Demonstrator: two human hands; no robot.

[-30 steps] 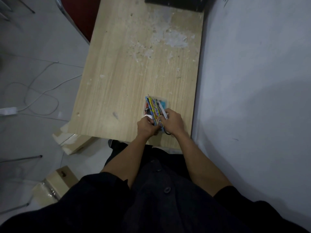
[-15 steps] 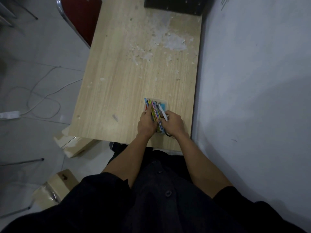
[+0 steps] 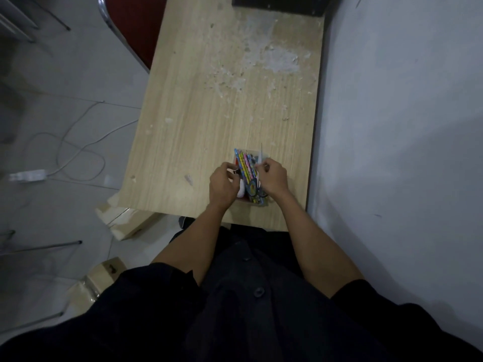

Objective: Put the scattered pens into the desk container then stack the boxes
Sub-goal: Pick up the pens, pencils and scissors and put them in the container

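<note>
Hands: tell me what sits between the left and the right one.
In the head view, a bundle of coloured pens lying in the clear desk container fills the gap between the left hand and the right hand.

place: we read a plain office or study room | cues: wood-grain surface (image 3: 209,121), red chair (image 3: 136,24), tiled floor (image 3: 65,82), cables (image 3: 78,150)

Multicoloured patterned pens (image 3: 245,165), pale wood-grain desk (image 3: 203,121)

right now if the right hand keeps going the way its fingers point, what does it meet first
Probably the bundle of pens in the container; the right hand points left toward them, nearly touching. Depth is unclear.
</note>
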